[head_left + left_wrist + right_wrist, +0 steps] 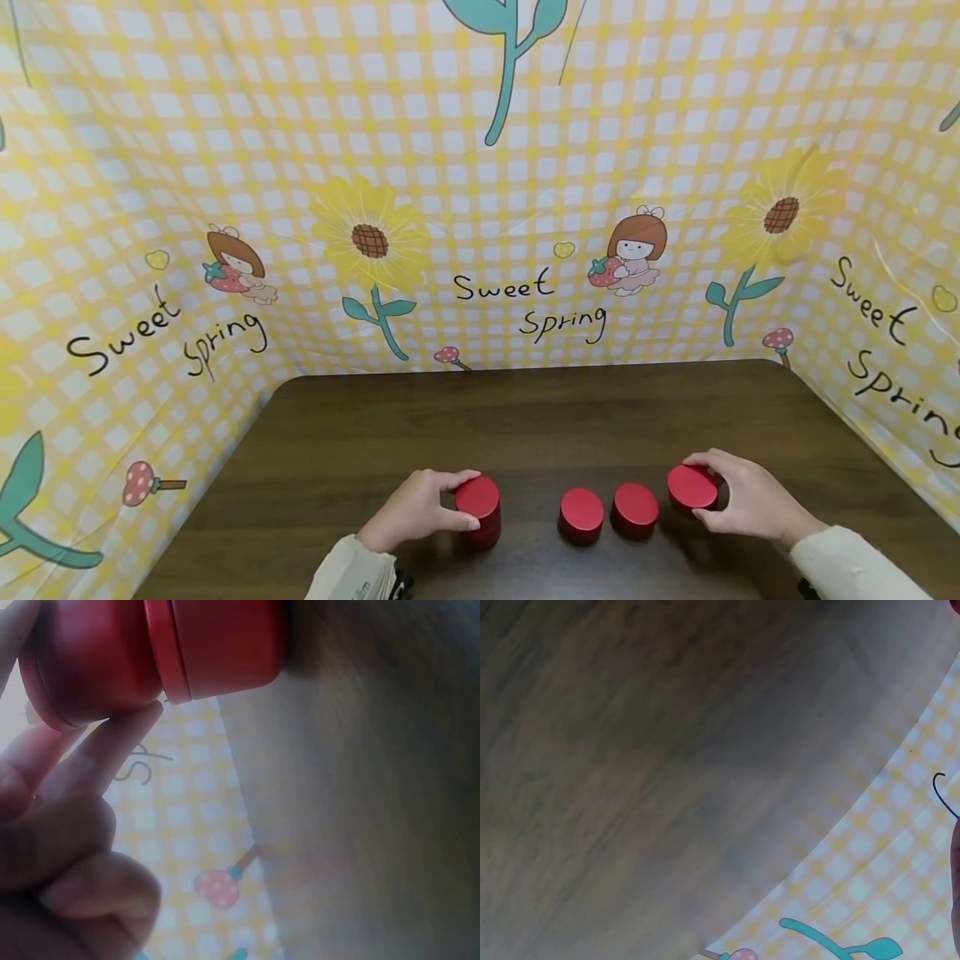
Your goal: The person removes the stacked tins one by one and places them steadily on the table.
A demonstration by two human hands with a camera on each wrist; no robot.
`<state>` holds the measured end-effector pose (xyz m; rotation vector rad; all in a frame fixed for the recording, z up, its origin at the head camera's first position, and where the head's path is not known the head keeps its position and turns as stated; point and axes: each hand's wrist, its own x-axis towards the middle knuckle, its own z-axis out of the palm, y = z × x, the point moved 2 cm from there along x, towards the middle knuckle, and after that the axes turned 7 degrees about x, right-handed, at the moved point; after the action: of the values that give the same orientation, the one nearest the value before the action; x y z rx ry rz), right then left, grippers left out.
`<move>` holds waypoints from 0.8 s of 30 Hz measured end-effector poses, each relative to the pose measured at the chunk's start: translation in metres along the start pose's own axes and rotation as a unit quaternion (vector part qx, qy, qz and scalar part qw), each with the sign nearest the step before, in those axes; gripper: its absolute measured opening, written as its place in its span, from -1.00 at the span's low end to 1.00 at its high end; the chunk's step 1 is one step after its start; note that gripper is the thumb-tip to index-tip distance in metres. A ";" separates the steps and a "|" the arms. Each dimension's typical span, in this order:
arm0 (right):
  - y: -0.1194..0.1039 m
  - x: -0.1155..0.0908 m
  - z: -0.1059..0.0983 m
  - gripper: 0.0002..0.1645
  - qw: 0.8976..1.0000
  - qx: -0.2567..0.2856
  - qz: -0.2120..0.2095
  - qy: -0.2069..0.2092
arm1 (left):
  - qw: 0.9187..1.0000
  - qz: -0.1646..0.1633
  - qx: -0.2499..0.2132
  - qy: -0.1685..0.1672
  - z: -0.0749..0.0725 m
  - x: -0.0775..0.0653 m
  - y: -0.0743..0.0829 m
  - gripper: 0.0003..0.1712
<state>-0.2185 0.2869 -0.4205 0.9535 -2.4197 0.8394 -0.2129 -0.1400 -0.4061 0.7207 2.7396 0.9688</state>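
A round red tin (477,497) sits on top of another red tin (483,534), forming a stack of two. My left hand (420,507) pinches the upper tin between thumb and fingers. The left wrist view shows this upper tin (97,660) close up, and the lower tin (229,645) standing against the tabletop. To the right, my right hand (750,496) grips a red tin (692,487) by its sides. Whether that tin touches the table cannot be told. Only a sliver of red and a fingertip show at the right wrist view's edge.
Two more red tins, one (581,515) nearer the stack and one (635,510) nearer my right hand, stand between the hands. They rest on a dark brown wooden table (525,425). Yellow checked cloth (495,200) hangs behind the table and along both sides.
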 end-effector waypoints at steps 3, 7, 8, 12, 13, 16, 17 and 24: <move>0.002 -0.002 -0.001 -0.37 1.000 0.003 0.018 -0.004 | 1.000 0.002 0.004 0.001 0.000 0.000 0.000 -0.30; 0.003 -0.003 -0.002 -0.39 0.999 0.008 0.039 -0.011 | 1.000 0.005 0.004 0.004 0.000 0.000 -0.001 -0.30; 0.003 -0.003 -0.002 -0.39 0.999 0.011 0.041 -0.013 | 1.000 0.006 0.004 0.004 0.000 0.000 -0.001 -0.30; 0.003 -0.004 -0.001 -0.40 0.999 0.024 0.039 -0.020 | 1.000 0.003 0.005 0.005 0.000 0.000 -0.001 -0.29; 0.003 -0.004 -0.001 -0.40 0.999 0.028 0.038 -0.023 | 1.000 0.002 0.005 0.005 0.001 0.000 -0.002 -0.29; 0.004 -0.004 0.000 -0.41 0.998 0.033 0.040 -0.028 | 1.000 0.002 0.007 0.003 0.001 0.000 -0.002 -0.29; 0.004 -0.004 0.000 -0.41 0.998 0.033 0.041 -0.029 | 1.000 0.002 0.006 0.003 0.001 0.000 -0.002 -0.29; 0.005 -0.003 0.003 -0.41 0.998 0.027 0.033 -0.038 | 1.000 0.001 0.010 0.003 0.001 0.000 -0.004 -0.30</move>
<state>-0.2204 0.2900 -0.4264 0.9473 -2.5163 0.9121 -0.2145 -0.1418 -0.4089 0.7248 2.7571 0.9469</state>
